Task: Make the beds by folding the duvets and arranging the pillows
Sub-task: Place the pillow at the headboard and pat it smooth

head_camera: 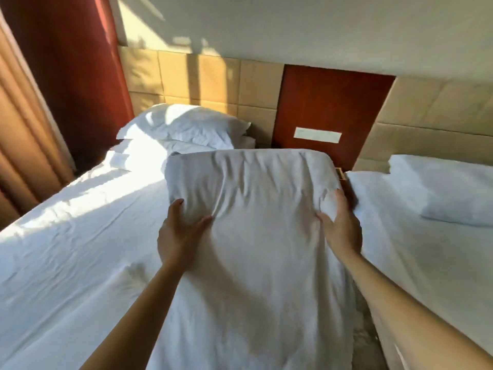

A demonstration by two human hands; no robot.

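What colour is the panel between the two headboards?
The panel is dark reddish-brown, shown in the head view.

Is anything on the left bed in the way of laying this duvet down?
Nothing visible: left hand and right hand grip the white fabric duvet, and the left bed's white sheet lies bare up to the stacked white pillows.

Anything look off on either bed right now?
Nothing damaged or spilled. The left bed's sheet is creased, and its two pillows are stacked unevenly, the lower one sticking out. The left hand and right hand grip the duvet between the beds.
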